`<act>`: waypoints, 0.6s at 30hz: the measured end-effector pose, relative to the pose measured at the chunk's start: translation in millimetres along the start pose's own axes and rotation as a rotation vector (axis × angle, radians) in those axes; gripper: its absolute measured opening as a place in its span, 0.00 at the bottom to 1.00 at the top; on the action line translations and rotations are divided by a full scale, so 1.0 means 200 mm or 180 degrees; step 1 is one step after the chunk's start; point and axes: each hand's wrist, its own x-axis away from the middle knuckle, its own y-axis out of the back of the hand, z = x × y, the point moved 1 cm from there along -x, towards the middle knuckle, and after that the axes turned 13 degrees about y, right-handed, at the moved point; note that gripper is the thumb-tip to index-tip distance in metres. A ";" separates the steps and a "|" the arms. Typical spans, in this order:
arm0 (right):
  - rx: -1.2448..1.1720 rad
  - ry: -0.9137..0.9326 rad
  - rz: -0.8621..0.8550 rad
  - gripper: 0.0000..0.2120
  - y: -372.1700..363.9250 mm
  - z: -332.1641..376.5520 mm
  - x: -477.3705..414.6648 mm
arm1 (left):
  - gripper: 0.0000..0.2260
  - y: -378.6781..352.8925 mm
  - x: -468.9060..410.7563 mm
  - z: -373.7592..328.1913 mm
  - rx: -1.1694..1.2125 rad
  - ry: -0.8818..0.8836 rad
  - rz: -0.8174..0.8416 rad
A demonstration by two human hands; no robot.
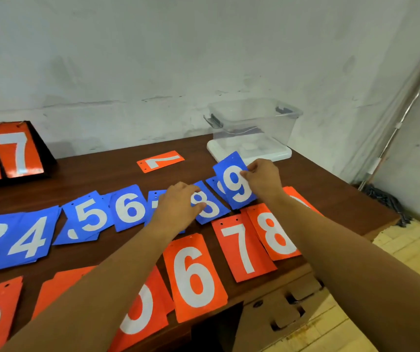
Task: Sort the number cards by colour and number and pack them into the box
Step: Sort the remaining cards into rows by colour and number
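Over wood: right hand pinch, blue 9; flat left hand on blue 8.

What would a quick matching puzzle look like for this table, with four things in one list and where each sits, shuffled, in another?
1. blue 9 card
2. blue 8 card
3. sideways orange 7 card
4. clear box

A. on a white lid, far right
B. touched by the left hand
C. alone beyond the blue row
D. pinched by the right hand

Pairs: 1-D, 2-B, 3-C, 4-A
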 end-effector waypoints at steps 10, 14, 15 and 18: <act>0.1650 0.0474 0.0567 0.13 -0.19 -0.03 -0.03 | 0.17 -0.06 -0.07 0.03 -0.0375 -0.0360 0.0099; 0.1100 0.0998 0.0368 0.13 -0.25 0.09 -0.07 | 0.12 0.05 -0.17 0.11 0.0122 -0.0162 -0.0164; 0.0932 0.1026 0.0399 0.13 -0.29 0.12 -0.09 | 0.10 0.08 -0.22 0.16 0.0155 -0.0017 -0.0228; 0.0569 0.0965 0.0592 0.11 -0.42 0.21 -0.20 | 0.10 0.16 -0.39 0.34 0.0016 0.0423 -0.0372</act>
